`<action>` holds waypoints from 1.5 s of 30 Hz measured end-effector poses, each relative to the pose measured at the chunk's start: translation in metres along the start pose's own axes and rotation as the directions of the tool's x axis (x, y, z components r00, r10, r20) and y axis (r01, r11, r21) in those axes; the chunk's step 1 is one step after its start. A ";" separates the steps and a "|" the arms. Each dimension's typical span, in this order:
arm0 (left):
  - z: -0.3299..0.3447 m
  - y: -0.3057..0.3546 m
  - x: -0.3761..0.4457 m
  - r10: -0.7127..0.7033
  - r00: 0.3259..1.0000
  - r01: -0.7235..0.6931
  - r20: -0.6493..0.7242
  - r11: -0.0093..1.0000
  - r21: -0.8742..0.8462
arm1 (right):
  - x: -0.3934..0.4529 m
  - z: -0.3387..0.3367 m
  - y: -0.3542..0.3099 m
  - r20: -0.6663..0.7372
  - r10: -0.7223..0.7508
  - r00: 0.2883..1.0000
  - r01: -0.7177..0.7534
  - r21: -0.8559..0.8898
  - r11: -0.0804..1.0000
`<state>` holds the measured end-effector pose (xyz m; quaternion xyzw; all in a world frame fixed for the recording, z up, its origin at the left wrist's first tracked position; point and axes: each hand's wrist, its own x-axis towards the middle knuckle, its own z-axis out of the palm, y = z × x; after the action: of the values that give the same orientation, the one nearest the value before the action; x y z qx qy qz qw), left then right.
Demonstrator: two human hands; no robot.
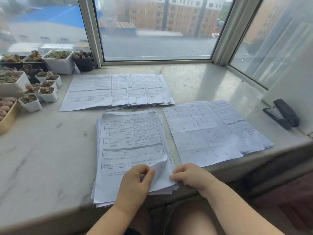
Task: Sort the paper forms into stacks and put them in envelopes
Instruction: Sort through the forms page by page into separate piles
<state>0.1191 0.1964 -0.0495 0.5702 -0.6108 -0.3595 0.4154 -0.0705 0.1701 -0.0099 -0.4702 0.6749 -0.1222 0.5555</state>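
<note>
Left hand [135, 182] pinches lifted lower-right corner of top form on near stack [132, 150]; right hand [189, 177] grips same stack's right edge. Fanned forms [115, 90] lie beyond, third spread [215, 131] right, on marble sill [42, 150].

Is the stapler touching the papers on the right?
Apart. The head view shows bare sill between the stapler and the right papers.
</note>
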 end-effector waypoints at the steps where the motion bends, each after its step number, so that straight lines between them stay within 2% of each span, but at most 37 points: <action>1: 0.001 0.000 0.000 0.003 1.000 -0.003 -0.010 1.000 0.011 | 0.000 -0.001 0.001 0.009 0.002 1.000 -0.002 0.015 1.000; 5: 0.002 0.001 -0.001 0.030 0.999 -0.029 -0.012 0.996 0.079 | 0.000 0.001 0.004 0.013 -0.006 1.000 0.006 0.056 0.998; 10: -0.003 0.000 -0.005 0.055 0.993 -0.063 0.100 0.995 0.079 | 0.000 0.010 0.005 -0.072 -0.044 0.996 0.047 0.040 0.998; 13: -0.006 0.001 -0.004 0.075 0.990 -0.084 0.117 0.993 0.079 | -0.001 0.014 0.003 -0.109 -0.045 0.993 0.051 0.051 0.997; 20: -0.006 -0.007 0.001 0.055 0.998 -0.057 0.028 0.996 0.063 | -0.013 0.006 -0.007 -0.050 0.030 0.998 -0.024 0.131 0.991; 25: -0.005 -0.007 -0.004 0.097 0.988 -0.109 0.124 0.989 0.095 | -0.018 0.008 -0.014 -0.056 0.048 0.997 -0.039 0.162 0.986; 27: -0.006 -0.010 -0.004 0.157 0.975 -0.180 0.154 0.972 0.150 | -0.022 0.007 -0.017 -0.051 0.015 0.999 -0.007 0.145 0.989; 29: -0.008 -0.010 -0.003 0.145 0.973 -0.175 0.177 0.970 0.168 | -0.023 0.006 -0.017 -0.055 -0.049 0.997 0.054 0.099 0.994; 33: -0.010 -0.008 -0.004 0.164 0.967 -0.199 0.195 0.964 0.179 | -0.019 0.002 -0.019 -0.158 -0.197 0.968 0.193 -0.038 0.980; 36: -0.022 0.001 0.000 0.104 0.987 -0.119 0.124 0.985 0.122 | -0.013 -0.001 -0.025 -0.218 -0.303 0.928 0.293 -0.077 0.953; 39: -0.050 0.014 0.012 0.074 0.997 -0.075 0.011 0.994 0.083 | -0.006 0.002 -0.034 -0.167 -0.364 0.916 0.369 -0.001 0.929; 41: -0.083 0.026 0.025 0.083 0.991 -0.077 -0.102 0.995 0.064 | 0.003 0.008 -0.043 -0.146 -0.414 0.899 0.414 -0.029 0.910; 43: -0.126 0.040 0.042 0.097 0.960 -0.074 -0.264 0.993 0.095 | 0.013 0.016 -0.044 -0.139 -0.485 0.864 0.464 -0.158 0.872; 45: -0.175 0.056 0.062 0.122 0.902 -0.088 -0.414 0.991 0.100 | 0.026 0.027 -0.042 -0.116 -0.597 0.794 0.517 -0.387 0.763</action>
<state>0.2569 0.1461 0.0770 0.6161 -0.5511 -0.1812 0.5328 -0.0245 0.1373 -0.0074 -0.7201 0.5740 -0.2200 0.3218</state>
